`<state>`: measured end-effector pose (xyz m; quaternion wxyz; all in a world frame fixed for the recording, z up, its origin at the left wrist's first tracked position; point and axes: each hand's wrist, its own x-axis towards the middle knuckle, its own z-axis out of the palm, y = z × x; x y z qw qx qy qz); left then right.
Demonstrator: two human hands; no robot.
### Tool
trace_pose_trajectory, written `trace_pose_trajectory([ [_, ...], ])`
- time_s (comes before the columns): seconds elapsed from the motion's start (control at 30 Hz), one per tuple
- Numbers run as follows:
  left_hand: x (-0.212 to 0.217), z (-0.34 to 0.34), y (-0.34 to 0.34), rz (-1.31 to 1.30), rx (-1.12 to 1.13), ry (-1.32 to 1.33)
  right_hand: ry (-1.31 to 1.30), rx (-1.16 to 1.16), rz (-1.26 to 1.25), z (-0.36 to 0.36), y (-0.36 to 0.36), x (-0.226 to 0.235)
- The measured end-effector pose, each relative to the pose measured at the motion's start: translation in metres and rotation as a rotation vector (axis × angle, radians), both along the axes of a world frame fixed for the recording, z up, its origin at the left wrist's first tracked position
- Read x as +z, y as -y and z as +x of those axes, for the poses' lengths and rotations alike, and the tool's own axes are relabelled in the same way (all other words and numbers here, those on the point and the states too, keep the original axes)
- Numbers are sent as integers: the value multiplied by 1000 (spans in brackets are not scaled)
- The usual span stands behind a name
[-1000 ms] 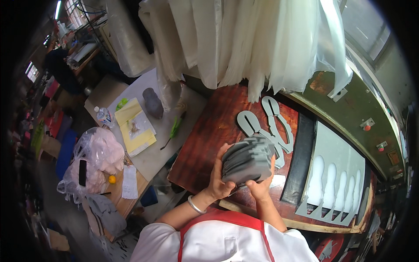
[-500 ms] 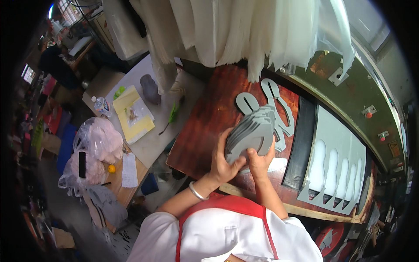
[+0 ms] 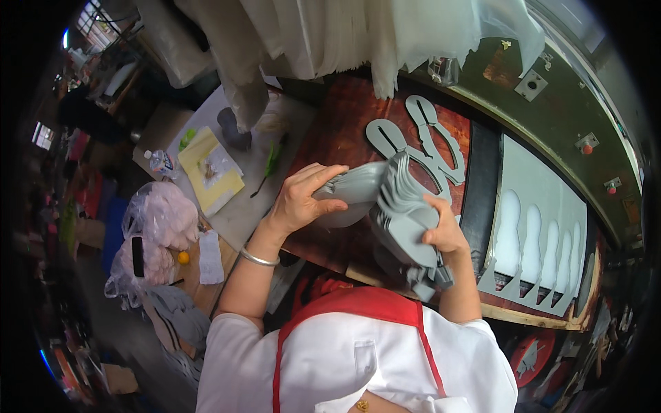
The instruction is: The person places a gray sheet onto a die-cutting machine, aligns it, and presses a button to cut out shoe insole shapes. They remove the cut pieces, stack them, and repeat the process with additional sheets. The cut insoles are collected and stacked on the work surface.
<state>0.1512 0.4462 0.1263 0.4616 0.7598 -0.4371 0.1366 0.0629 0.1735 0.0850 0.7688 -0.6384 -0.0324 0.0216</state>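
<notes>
At the bottom of the frame you see your white top with its red apron straps (image 3: 421,323), and your forearms rise from there toward the middle. Your right hand (image 3: 444,230) is closed around the right side of a stack of grey cut-out pieces (image 3: 403,220), thumb on top, holding it just right of centre. Your left hand (image 3: 303,196), with a silver bangle (image 3: 258,258) at the wrist, has its fingers curled over one grey piece (image 3: 351,189) peeled up from the left side of that stack, which fans out between your hands. The stack sits above the near edge of the reddish-brown workbench (image 3: 337,138). Just beyond it, toward upper centre, more grey cut-outs (image 3: 413,141) lie flat on the bench. To the right a white sheet with shoe-shaped holes (image 3: 544,234) lies past a black strip (image 3: 478,186). To the left, a yellow pad (image 3: 210,172) and a green pen (image 3: 272,160) rest on a pale table (image 3: 241,213), with a pink plastic bag (image 3: 155,224) lower left. White sheets (image 3: 344,34) hang along the top.
</notes>
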Motion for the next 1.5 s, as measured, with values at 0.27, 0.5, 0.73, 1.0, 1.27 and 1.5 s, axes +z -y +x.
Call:
trace_pose_trajectory([
  [0.27, -63, -6, 81, -461, -25, -752, -308, -100, 653, -4, -32, -10],
  [0.5, -25, -33, 105, -320, -2, -253, -22, -493, 269, 2, -9, 4],
  [0.73, -6, -37, 135, -214, -69, -501, 343, -733, -152, -16, -20, 10],
  [1.0, -12, -42, 135, -456, -293, -829, 205, -816, 235, -16, -6, 12],
  [1.27, -72, 27, 72, -1321, 315, -1253, 141, -985, 719, -56, 57, 10],
  [1.5, -60, 51, 8, -956, 126, -1447, 491, -1025, 341, -110, 77, 62],
])
